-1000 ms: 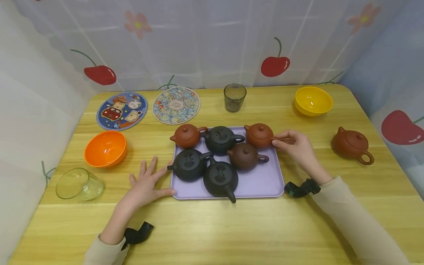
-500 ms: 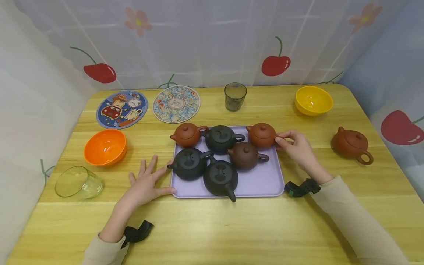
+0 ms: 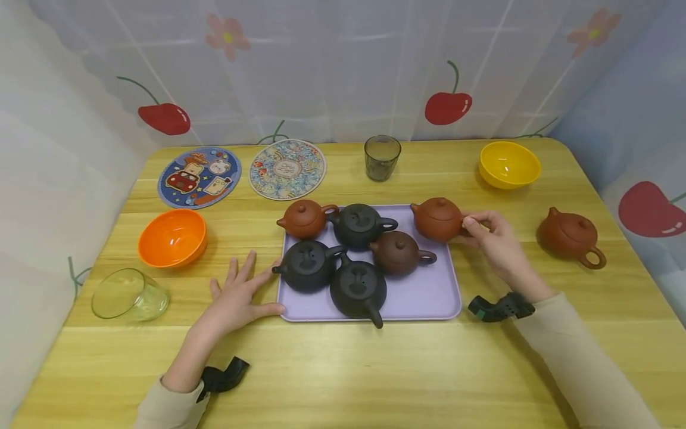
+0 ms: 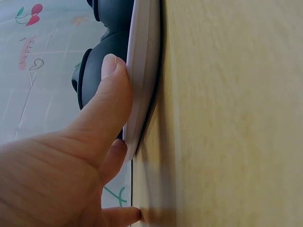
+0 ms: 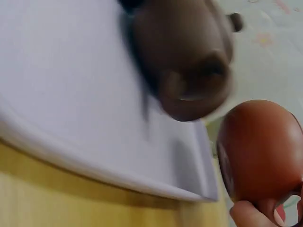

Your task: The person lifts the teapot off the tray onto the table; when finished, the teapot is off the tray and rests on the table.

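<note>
My right hand pinches the handle of an orange-brown teapot at the tray's back right corner. In the right wrist view that teapot hangs above the tray with its underside showing. My left hand, fingers spread, touches the left edge of the lilac tray; its thumb lies against the rim beside a black teapot. On the tray stand a dark brown teapot, a small orange-brown teapot and several black teapots.
Another red-brown teapot stands on the table at right. Behind are a yellow bowl, a grey glass and two round mats. At left are an orange bowl and a greenish glass on its side.
My right hand has moved to the right with the orange-brown teapot, which has risen off the tray. My left hand stays in place on the tray's edge.
</note>
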Motion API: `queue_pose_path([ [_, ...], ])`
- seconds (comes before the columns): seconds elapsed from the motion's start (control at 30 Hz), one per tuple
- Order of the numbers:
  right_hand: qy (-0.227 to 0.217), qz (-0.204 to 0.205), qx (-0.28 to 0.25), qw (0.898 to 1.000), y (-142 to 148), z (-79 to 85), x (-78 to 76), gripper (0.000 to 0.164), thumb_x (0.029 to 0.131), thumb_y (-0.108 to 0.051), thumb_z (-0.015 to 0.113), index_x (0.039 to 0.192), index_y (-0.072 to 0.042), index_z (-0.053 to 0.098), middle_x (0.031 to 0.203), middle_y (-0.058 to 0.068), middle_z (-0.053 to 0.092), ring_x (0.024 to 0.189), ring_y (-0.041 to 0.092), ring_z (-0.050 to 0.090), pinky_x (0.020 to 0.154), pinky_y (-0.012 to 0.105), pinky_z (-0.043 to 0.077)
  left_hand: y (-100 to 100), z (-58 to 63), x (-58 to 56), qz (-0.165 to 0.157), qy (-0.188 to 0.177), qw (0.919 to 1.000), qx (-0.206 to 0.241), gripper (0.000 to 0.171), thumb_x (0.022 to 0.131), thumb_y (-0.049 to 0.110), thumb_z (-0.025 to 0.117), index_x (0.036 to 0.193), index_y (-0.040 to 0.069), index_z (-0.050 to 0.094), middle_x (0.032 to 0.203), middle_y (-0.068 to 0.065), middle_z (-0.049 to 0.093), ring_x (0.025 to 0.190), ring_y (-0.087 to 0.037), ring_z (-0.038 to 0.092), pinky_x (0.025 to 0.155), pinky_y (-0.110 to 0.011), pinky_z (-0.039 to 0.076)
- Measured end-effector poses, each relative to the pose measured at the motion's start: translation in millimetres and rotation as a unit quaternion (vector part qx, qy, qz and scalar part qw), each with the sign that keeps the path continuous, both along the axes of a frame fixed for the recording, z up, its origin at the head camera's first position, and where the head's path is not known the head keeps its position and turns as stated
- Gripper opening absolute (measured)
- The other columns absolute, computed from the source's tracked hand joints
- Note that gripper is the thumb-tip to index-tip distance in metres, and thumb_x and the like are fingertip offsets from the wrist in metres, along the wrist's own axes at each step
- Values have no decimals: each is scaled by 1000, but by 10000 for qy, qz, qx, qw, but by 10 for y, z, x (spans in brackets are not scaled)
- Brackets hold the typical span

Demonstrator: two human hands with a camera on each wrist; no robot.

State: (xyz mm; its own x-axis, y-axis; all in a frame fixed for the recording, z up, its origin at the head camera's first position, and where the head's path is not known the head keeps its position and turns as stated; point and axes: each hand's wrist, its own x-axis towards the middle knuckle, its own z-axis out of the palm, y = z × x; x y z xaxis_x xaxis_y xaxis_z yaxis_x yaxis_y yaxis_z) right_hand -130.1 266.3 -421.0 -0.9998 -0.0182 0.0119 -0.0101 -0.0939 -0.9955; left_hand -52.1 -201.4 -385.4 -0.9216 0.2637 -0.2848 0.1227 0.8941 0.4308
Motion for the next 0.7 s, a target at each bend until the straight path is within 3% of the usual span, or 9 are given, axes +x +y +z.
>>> queue_pose_path([
  [0.17, 146, -399, -1024, 9938, 284, -5, 3, 35, 81, -10, 60, 106, 6, 42, 117, 20, 43, 98, 27, 53, 75, 33, 45, -6, -15, -6, 7, 23, 10000, 0, 85, 63, 65, 57, 134, 24, 34, 143, -18, 1, 124, -46, -7, 82, -71, -4],
  [0.33, 78, -638, -1842, 9808, 531, 36, 161, 35, 80, -4, 58, 109, 7, 41, 118, 16, 39, 110, 28, 46, 79, 39, 42, -9, -24, 0, -11, 13, 10000, 5, 85, 63, 65, 57, 134, 25, 34, 143, -18, 1, 124, -46, -8, 81, -71, -4],
  [0.57, -243, -1009, -2531, 9619, 533, 297, 496, 21, 80, 4, 55, 99, 4, 46, 112, 11, 42, 102, 20, 51, 75, 38, 45, 2, 5, 3, -6, -36, 10000, 6, 84, 64, 64, 58, 134, 22, 36, 143, -19, 1, 123, -46, -8, 81, -71, -4],
  [0.7, -493, -1036, -2585, 9592, 495, 420, 622, 17, 82, 4, 52, 98, 4, 46, 122, 10, 34, 103, 14, 50, 75, 34, 46, 6, 16, 9, 4, -56, 10000, 28, 84, 64, 63, 58, 134, 22, 36, 143, -19, 1, 123, -46, -9, 81, -71, -4],
])
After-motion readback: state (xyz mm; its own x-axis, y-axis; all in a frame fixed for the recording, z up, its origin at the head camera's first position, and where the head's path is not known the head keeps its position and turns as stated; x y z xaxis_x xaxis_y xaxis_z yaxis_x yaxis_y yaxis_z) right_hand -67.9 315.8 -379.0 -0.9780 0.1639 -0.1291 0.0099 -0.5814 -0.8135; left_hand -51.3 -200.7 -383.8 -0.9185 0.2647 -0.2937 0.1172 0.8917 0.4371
